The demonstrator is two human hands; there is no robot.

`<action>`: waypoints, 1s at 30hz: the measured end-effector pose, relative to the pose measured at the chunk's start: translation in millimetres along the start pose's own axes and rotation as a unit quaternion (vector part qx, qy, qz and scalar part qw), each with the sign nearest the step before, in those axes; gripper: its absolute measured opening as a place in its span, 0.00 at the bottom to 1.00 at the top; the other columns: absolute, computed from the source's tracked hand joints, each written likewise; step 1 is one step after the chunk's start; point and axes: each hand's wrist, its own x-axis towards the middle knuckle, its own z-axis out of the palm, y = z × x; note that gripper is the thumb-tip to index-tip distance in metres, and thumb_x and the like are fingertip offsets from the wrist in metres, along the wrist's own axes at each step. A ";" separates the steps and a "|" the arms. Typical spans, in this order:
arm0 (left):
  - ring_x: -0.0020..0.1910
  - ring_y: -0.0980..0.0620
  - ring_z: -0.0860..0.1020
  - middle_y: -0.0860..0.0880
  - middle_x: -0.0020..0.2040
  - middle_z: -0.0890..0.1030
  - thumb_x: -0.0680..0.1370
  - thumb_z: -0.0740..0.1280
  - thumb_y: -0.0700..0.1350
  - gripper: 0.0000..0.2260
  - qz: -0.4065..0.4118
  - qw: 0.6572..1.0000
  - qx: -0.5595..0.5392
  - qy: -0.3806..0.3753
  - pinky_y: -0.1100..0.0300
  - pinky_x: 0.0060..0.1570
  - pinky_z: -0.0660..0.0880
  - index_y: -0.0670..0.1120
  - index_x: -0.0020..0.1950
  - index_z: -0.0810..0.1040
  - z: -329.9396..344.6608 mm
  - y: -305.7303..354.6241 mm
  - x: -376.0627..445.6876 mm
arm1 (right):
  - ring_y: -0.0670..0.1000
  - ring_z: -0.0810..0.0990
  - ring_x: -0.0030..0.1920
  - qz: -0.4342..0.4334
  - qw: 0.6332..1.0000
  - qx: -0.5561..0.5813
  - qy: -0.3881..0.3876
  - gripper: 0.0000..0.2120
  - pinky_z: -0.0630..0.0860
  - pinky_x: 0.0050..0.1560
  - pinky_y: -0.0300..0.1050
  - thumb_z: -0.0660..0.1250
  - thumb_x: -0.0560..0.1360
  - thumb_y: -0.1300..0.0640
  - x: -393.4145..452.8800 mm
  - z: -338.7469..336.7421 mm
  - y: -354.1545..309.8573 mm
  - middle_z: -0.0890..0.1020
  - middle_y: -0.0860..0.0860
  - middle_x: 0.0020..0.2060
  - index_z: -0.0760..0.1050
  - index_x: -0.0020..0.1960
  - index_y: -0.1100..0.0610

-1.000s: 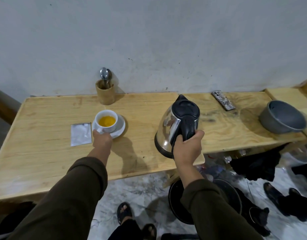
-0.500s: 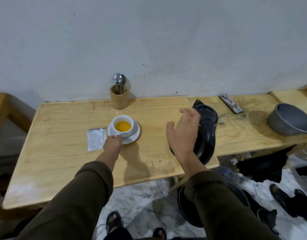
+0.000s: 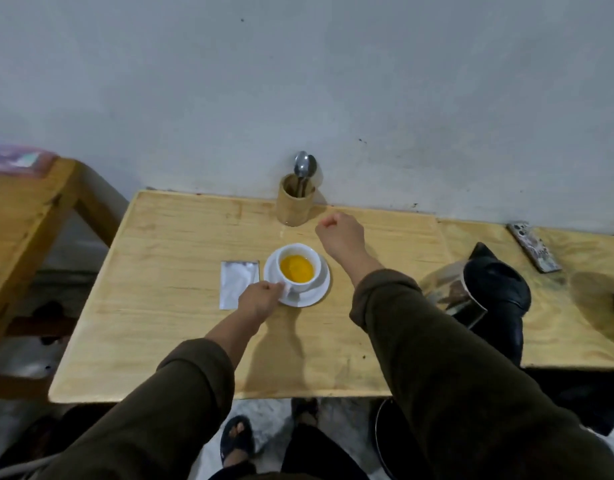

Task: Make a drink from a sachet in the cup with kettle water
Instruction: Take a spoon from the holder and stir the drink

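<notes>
A white cup holding orange liquid sits on a white saucer in the middle of the wooden table. My left hand grips the cup's handle at its near left. A flat silver sachet lies just left of the saucer. My right hand hovers behind and right of the cup, fingers curled loosely, holding nothing, close to a wooden holder with a metal spoon standing in it. The steel and black kettle rests at the right, clear of both hands.
A phone lies by the wall at the far right. Another wooden table stands to the left with a gap between. Below the table's near edge are my sandalled feet and a dark round pan on the floor.
My right hand let go of the kettle and travelled left and back, now near the spoon holder. The view swung left. My left hand stayed on the cup's handle.
</notes>
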 end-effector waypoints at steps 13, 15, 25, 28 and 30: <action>0.51 0.50 0.77 0.50 0.47 0.81 0.72 0.72 0.52 0.07 -0.061 0.994 -0.086 -0.023 0.63 0.50 0.68 0.50 0.39 0.79 -13.4 4.7 -0.3 | 0.53 0.79 0.50 0.054 0.996 0.074 -0.010 0.19 0.69 0.45 0.39 0.68 0.74 0.53 117.6 39.5 -24.5 0.81 0.55 0.53 0.73 0.61 0.62; 0.48 0.56 0.74 0.53 0.46 0.80 0.73 0.72 0.51 0.07 -0.068 0.992 -0.106 -0.017 0.64 0.50 0.68 0.50 0.39 0.79 -10.0 3.9 -2.1 | 0.54 0.80 0.54 0.057 0.995 0.081 0.000 0.22 0.73 0.49 0.41 0.71 0.72 0.53 125.7 45.6 -25.3 0.81 0.55 0.55 0.72 0.62 0.62; 0.48 0.56 0.77 0.51 0.46 0.80 0.71 0.74 0.49 0.06 -0.080 0.988 -0.126 0.025 0.62 0.52 0.70 0.50 0.37 0.80 -5.0 -0.2 -1.8 | 0.55 0.80 0.51 0.094 0.989 0.077 0.079 0.22 0.77 0.51 0.49 0.70 0.70 0.53 137.7 61.0 -27.7 0.80 0.54 0.53 0.69 0.62 0.56; 0.48 0.55 0.77 0.51 0.44 0.81 0.71 0.74 0.49 0.06 -0.078 0.988 -0.132 0.026 0.62 0.51 0.71 0.49 0.37 0.80 -4.1 0.2 -2.3 | 0.55 0.80 0.53 0.077 0.988 0.099 0.094 0.22 0.78 0.57 0.52 0.69 0.71 0.56 135.6 61.6 -26.3 0.81 0.52 0.54 0.70 0.64 0.53; 0.49 0.54 0.77 0.51 0.45 0.81 0.72 0.73 0.49 0.06 -0.071 0.989 -0.128 0.021 0.61 0.53 0.71 0.49 0.38 0.80 -4.0 0.9 -3.1 | 0.55 0.79 0.56 0.072 0.986 0.117 0.094 0.21 0.76 0.59 0.51 0.66 0.73 0.58 134.1 60.8 -27.0 0.80 0.52 0.57 0.70 0.65 0.53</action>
